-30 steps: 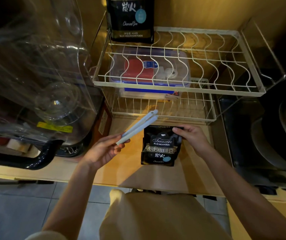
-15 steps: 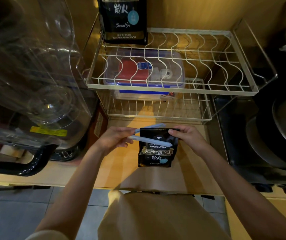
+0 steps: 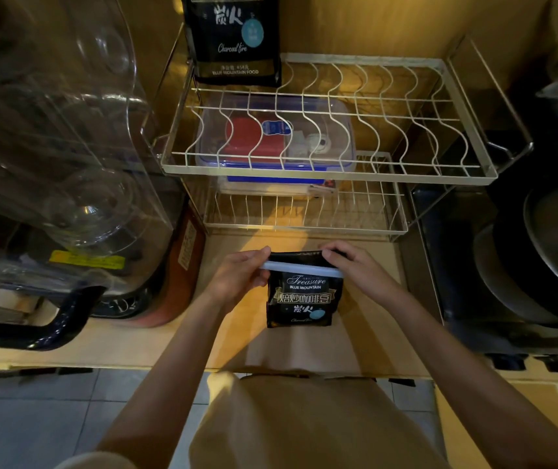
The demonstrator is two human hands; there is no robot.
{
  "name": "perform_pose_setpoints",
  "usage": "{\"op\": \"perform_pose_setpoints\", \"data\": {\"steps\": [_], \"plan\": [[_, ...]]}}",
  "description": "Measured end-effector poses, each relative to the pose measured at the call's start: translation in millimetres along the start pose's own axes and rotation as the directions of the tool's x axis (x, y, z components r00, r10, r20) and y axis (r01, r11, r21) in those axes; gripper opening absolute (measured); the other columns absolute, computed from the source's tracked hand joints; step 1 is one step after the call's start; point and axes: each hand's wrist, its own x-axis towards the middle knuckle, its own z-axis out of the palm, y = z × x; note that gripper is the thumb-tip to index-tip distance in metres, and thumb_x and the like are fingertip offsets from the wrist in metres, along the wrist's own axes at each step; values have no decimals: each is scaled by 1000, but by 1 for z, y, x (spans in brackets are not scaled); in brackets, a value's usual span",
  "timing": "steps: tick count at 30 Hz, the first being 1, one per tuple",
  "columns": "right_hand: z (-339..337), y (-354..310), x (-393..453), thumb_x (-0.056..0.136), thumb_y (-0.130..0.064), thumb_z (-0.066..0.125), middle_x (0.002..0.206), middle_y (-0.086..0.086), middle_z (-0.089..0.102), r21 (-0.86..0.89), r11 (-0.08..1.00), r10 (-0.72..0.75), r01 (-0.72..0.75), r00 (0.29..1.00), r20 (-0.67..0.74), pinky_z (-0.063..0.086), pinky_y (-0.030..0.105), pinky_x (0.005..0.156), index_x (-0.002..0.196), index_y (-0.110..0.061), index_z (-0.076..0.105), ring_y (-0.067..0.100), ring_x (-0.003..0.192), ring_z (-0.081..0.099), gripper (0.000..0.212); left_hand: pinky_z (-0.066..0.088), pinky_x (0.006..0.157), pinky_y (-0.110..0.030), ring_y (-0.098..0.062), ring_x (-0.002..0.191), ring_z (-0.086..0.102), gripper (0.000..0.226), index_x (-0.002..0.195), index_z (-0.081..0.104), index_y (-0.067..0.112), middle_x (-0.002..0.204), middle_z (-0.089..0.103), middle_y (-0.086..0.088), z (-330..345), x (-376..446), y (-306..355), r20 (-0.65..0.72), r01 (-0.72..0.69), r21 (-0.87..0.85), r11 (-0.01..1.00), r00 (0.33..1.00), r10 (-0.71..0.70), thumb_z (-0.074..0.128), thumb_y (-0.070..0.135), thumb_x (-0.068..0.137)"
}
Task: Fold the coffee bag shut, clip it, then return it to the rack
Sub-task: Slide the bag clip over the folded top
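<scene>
A small black coffee bag (image 3: 303,299) stands on the wooden counter in front of the wire rack (image 3: 321,172). Its top is folded over. A pale blue bag clip (image 3: 301,269) lies across the bag just under the fold. My left hand (image 3: 237,277) pinches the clip's left end against the bag. My right hand (image 3: 355,269) holds the folded top at the bag's right corner, next to the clip's right end. A second, larger black coffee bag (image 3: 233,35) stands at the back left of the rack's upper shelf.
A clear lidded box (image 3: 335,137) with a blue rim sits on the rack's lower shelf. A large clear-domed appliance (image 3: 57,157) fills the left side. Dark pans (image 3: 541,252) and a stove lie to the right. The counter edge (image 3: 203,363) runs below my arms.
My left hand brought the open clip from the left over to the bag. The clip's two arms have come together across the folded top. My right hand stayed on the bag's top right corner.
</scene>
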Motion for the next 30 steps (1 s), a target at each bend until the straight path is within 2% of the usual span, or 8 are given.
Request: {"op": "perform_pose_setpoints", "data": {"steps": [4, 7, 9, 12, 16, 22, 26, 30], "plan": [[0, 4, -1, 75, -18, 72, 109, 3, 60, -32, 998, -47, 50, 994, 102, 54, 31, 77, 106, -17, 57, 19, 97, 60, 34, 43, 49, -15, -9, 52, 46, 28, 70, 60, 11, 58, 49, -2, 1, -2, 2, 3, 14, 10, 1000, 1000, -14, 49, 27, 90], [0, 4, 0, 76, -5, 68, 94, -3, 62, 65, 994, -93, 88, 993, 71, 53, 15, 64, 92, -18, 60, 13, 85, 61, 22, 38, 53, -18, -10, 59, 46, 25, 83, 66, 10, 64, 55, 3, 0, -2, 2, -8, -46, 176, 983, 999, 48, 52, 30, 88], [1, 3, 1, 76, -2, 67, 90, -4, 62, 80, 992, -105, 101, 993, 52, 51, 12, 60, 89, -17, 61, 8, 80, 62, 21, 39, 60, -15, -10, 71, 50, 18, 95, 66, 16, 84, 62, 8, -3, -2, -1, -58, -197, 411, 890, 969, 241, 62, 27, 81], [2, 4, 1, 75, -1, 68, 88, -4, 62, 96, 989, -115, 111, 993, 35, 50, 12, 58, 91, -12, 61, 2, 74, 64, 21, 40, 67, -14, -9, 88, 55, 27, 103, 63, 17, 102, 63, 7, -7, -3, -4, 50, -363, 611, 703, 905, 423, 68, 20, 76], [4, 6, -2, 76, -3, 68, 91, -5, 62, 122, 986, -113, 113, 994, -4, 52, 13, 59, 93, -16, 61, 8, 80, 62, 22, 48, 80, -29, -11, 94, 60, 26, 103, 65, 14, 100, 65, 3, -4, 0, -8, 43, -385, 587, 712, 894, 447, 67, 12, 77], [5, 5, -7, 75, -2, 68, 103, -6, 61, 241, 966, -78, 89, 995, -53, 56, 16, 63, 121, -21, 48, 8, 88, 63, 54, 49, 74, -7, 13, 78, 60, 28, 100, 67, 11, 95, 68, -1, -5, 6, -10, 29, -395, 568, 723, 887, 462, 71, 10, 73], [5, 8, -9, 75, 1, 68, 110, -8, 59, 255, 963, -75, 85, 996, -48, 57, 17, 68, 125, -24, 44, 6, 96, 61, 60, 51, 77, -13, 9, 80, 62, 29, 101, 67, 10, 98, 70, -6, -6, 7, -6, 78, -394, 603, 694, 895, 440, 71, 10, 72], [-4, 18, -12, 73, -3, 70, 122, -7, 54, 224, 974, -3, 22, 996, -86, 57, 19, 73, 125, -21, 47, 7, 104, 57, 59, 51, 86, -29, -14, 92, 65, 27, 98, 68, 10, 99, 71, -7, -7, 5, 3, 140, -406, 667, 625, 892, 431, 72, 10, 71]]}}
